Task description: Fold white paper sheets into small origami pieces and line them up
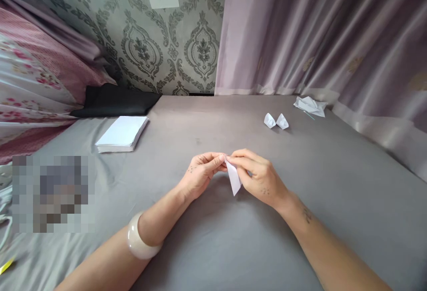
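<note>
Above the middle of the grey sheet, a small folded piece of white paper (234,179) is held between both hands, its pointed end hanging downward. My left hand (203,172) pinches its upper end between thumb and fingers. From the other side, my right hand (258,174) is closed on the paper's upper and right edge, with fingertips close to those of the left. Part of the paper is hidden behind the right fingers. Two small folded white paper shapes (276,121) stand side by side farther off to the right.
A thick stack of white paper (122,132) lies at the left, before a black cloth (120,99). Crumpled white paper (311,105) rests at the back right near the purple curtain (283,33). The grey sheet (187,122) runs back to a patterned wall. A blurred patch covers the lower left.
</note>
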Demonstrator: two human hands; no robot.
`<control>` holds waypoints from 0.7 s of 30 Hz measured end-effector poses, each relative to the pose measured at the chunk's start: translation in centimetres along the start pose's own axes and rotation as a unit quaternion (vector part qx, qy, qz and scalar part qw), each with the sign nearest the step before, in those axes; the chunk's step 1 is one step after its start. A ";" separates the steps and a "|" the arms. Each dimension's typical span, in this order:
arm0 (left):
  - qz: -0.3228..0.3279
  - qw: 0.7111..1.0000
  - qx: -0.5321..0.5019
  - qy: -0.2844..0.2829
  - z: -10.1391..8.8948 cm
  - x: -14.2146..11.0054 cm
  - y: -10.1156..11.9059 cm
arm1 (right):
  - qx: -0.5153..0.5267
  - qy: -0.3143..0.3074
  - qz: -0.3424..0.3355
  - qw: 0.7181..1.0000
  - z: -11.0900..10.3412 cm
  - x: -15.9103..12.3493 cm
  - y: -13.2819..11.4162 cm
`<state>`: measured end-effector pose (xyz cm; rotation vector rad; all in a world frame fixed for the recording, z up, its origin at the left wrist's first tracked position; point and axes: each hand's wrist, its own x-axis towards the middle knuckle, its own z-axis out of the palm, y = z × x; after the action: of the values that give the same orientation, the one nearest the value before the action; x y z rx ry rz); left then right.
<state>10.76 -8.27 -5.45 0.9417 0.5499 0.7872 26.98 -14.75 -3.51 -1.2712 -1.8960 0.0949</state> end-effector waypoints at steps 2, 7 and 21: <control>-0.004 1.000 -0.002 -0.003 0.1 -0.1 0.1 | 0.064 0.004 0.036 0.997 -0.1 0.1 -0.2; -0.008 0.999 0.000 0.035 0.1 -0.1 -0.2 | 0.046 -0.007 0.049 0.998 0.2 0.0 -0.7; 0.009 0.998 0.031 0.054 0.6 -0.2 -0.4 | 0.009 0.113 0.153 0.982 2.5 -0.3 -1.5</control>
<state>11.20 -8.86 -5.47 0.9652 0.6643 0.8443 24.28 -14.80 -4.57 -1.4871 -1.4946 0.1226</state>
